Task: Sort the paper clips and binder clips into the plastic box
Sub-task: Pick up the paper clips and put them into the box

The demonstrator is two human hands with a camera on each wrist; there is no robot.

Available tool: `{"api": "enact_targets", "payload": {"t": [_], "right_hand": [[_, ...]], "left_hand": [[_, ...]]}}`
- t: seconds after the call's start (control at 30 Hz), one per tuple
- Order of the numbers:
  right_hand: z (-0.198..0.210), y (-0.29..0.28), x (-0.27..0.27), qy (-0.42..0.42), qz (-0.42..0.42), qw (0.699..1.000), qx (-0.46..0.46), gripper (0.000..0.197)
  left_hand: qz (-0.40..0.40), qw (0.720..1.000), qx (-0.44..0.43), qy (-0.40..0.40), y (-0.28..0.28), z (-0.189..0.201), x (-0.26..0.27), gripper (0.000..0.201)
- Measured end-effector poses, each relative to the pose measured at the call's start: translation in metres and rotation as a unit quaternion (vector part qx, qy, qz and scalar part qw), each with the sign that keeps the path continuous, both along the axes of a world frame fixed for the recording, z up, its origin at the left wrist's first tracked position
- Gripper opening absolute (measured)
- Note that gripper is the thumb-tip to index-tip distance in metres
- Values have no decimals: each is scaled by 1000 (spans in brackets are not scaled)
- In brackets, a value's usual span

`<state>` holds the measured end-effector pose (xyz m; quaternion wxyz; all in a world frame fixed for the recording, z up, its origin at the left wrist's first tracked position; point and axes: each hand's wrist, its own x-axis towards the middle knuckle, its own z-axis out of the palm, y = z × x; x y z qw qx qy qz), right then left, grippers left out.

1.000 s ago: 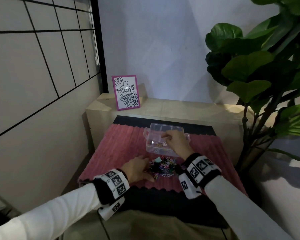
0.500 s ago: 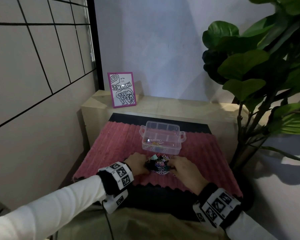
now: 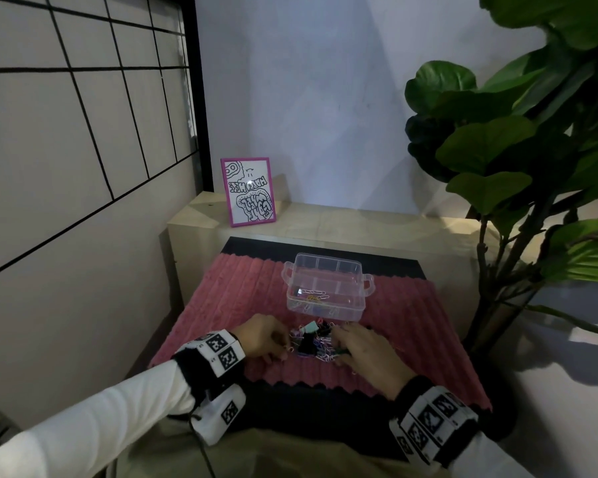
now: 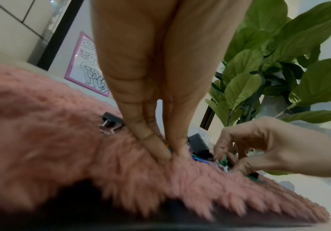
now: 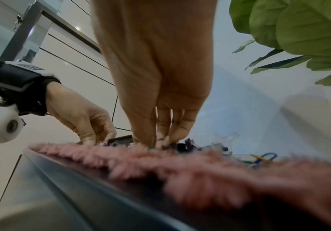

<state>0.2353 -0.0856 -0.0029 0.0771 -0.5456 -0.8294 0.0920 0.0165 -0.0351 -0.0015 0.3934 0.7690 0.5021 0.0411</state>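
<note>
In the left wrist view the left hand's fingertips (image 4: 160, 150) are pressed narrowly together, points down into the pink mat (image 4: 48, 150) at the left edge of the clip pile (image 3: 313, 343); whether they pinch a clip cannot be told. That view alone shows a black binder clip (image 4: 111, 121) lying apart on the mat, just left of the left hand (image 3: 261, 339), its wire handles toward the camera. The right hand (image 3: 366, 353) curls over the pile's right side; the left wrist view shows its fingers (image 4: 223, 148) bent around green and blue paper clips (image 4: 223, 162), while the right wrist view shows only close-set fingertips (image 5: 160, 139) dipping behind blurred mat fibres, so what they hold is hidden. Only the head view shows the clear plastic box (image 3: 328, 288), standing behind the pile toward the mat's far edge, with a few paper clips in its front compartments; which compartment is hard to make out. A framed drawing (image 3: 249, 191) stands on the ledge beyond, and a leafy plant (image 3: 518, 160) rises at the right.
</note>
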Motion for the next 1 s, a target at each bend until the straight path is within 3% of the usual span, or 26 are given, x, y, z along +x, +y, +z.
{"api": "enact_targets", "payload": {"t": [0.1,0.23,0.33,0.5,0.57,0.7,0.83,0.93,1.0], "right_hand": [[6,2,4,-4,20,1000,-4,23],[13,13,4,67,-24,993,-96,29],[13,18,-3,41,-20,995,-89,30],[10,22,-7,55,-9,995,-78,9],[9,24,-5,95,-21,992,-77,7],[10,27,4,235,-72,967,-65,6],[20,27,9,343,-116,927,-99,12],[27,26,11,394,-112,903,-127,4],[29,30,14,410,-112,893,-147,10]], "left_hand": [[-12,1000,-12,-19,5,3,-8,10],[-26,999,-38,-20,14,8,-18,23],[-28,999,-37,-26,19,13,-20,24],[-3,997,-1,-83,34,37,-15,15],[6,996,37,-87,46,49,-8,6],[42,988,130,-67,76,65,10,19],[32,991,118,-63,95,64,28,18],[-8,992,126,6,95,59,36,21],[-28,988,145,37,90,57,37,23]]}}
